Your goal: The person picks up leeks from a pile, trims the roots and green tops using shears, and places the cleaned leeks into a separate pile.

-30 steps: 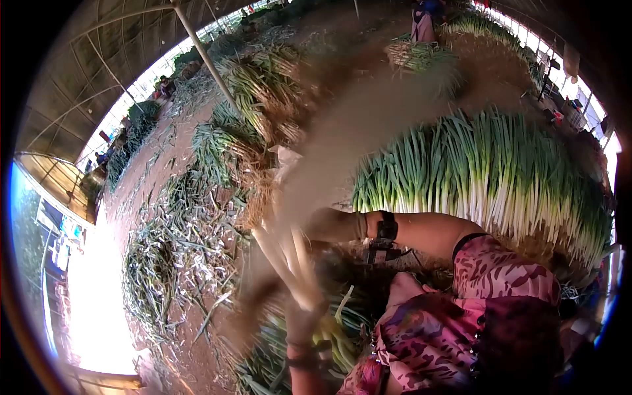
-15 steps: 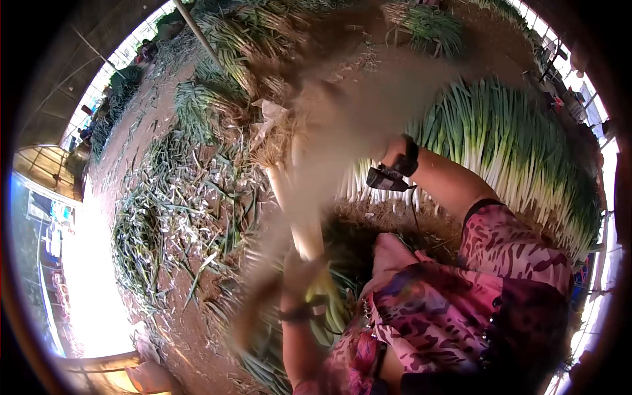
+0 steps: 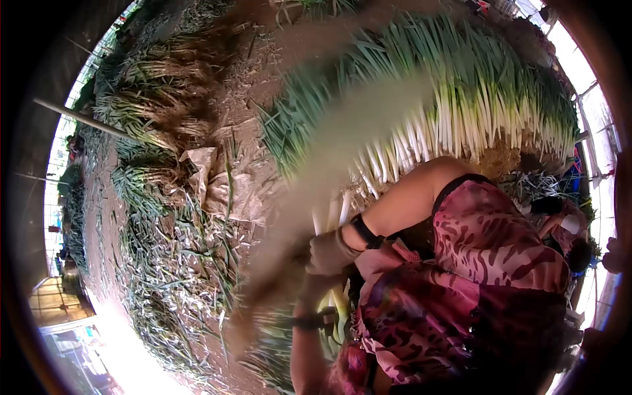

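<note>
Thick white stalks of long green onions [image 3: 344,209] pass through my two hands in front of my body, their green ends [image 3: 341,304] showing below. My right hand [image 3: 332,251], in a pale glove, is closed at the stalks. Just beneath it, my left hand [image 3: 317,286] is wrapped around the same stalks, partly veiled by a blurred brownish band across the view. Their root ends are hidden by that blur.
A long row of cleaned green onions [image 3: 454,112] lies ahead and to the right. Untrimmed bundles with brown roots [image 3: 164,99] are heaped at the far left. Cut leaves and peelings [image 3: 178,289] litter the ground at left, near a brown sheet [image 3: 240,191]. A pole [image 3: 82,118] slants at upper left.
My right hand has come back from the onion row to the stalks beside my left hand. My view has turned rightward. The left hand keeps its grip.
</note>
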`<act>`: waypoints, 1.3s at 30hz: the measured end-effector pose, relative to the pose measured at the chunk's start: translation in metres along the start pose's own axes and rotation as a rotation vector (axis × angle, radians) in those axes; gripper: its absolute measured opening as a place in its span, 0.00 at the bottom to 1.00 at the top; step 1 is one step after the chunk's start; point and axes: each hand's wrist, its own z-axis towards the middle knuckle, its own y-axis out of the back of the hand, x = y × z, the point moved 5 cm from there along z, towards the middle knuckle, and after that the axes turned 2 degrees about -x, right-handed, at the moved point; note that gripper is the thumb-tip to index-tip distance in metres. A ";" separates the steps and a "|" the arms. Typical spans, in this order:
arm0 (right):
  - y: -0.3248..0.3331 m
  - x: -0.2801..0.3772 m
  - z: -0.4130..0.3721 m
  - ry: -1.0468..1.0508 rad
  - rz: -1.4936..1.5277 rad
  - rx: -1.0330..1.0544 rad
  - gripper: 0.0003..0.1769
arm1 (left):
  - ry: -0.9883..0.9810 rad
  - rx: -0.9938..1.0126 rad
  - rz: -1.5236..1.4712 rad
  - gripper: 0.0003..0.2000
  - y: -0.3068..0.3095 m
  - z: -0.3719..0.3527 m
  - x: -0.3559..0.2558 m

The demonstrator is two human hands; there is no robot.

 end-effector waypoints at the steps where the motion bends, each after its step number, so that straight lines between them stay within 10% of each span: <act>1: 0.008 -0.022 -0.019 -0.038 -0.069 -0.044 0.19 | -0.037 0.021 0.031 0.20 0.017 0.026 -0.028; 6: 0.104 -0.170 -0.133 -0.300 -0.179 -0.514 0.13 | -0.288 -0.087 0.310 0.32 0.109 0.135 -0.240; 8: 0.161 -0.200 -0.197 -0.549 -0.613 -0.314 0.12 | -0.372 -0.221 0.417 0.35 0.125 0.163 -0.312; 13: 0.100 -0.271 -0.368 -1.301 0.017 -0.552 0.17 | -0.796 -0.702 0.324 0.30 0.148 0.186 -0.376; 15: -0.015 -0.297 -0.417 -1.576 0.070 -0.487 0.22 | -0.771 -0.677 0.189 0.26 0.134 0.210 -0.315; 18: -0.198 -0.310 -0.451 -1.945 0.492 -0.587 0.29 | -0.221 -0.486 -0.032 0.22 0.077 0.245 -0.165; 20: -0.331 -0.324 -0.471 -2.076 0.723 -0.670 0.33 | -0.215 -0.267 -0.442 0.14 -0.001 0.269 0.042; 23: -0.353 -0.341 -0.440 -2.185 0.709 -0.655 0.33 | -0.265 -0.039 1.025 0.08 -0.092 0.209 0.075; 29: -0.398 -0.365 -0.389 -2.112 0.513 -0.764 0.30 | -0.243 -0.034 1.200 0.03 -0.203 0.141 0.224; 32: -0.446 -0.376 -0.407 -2.101 0.519 -0.799 0.30 | 0.389 -0.246 0.081 0.13 -0.227 0.111 0.306; 39: -0.440 -0.380 -0.431 -1.917 0.449 -0.480 0.51 | 0.422 -0.368 -0.435 0.20 -0.256 0.150 0.352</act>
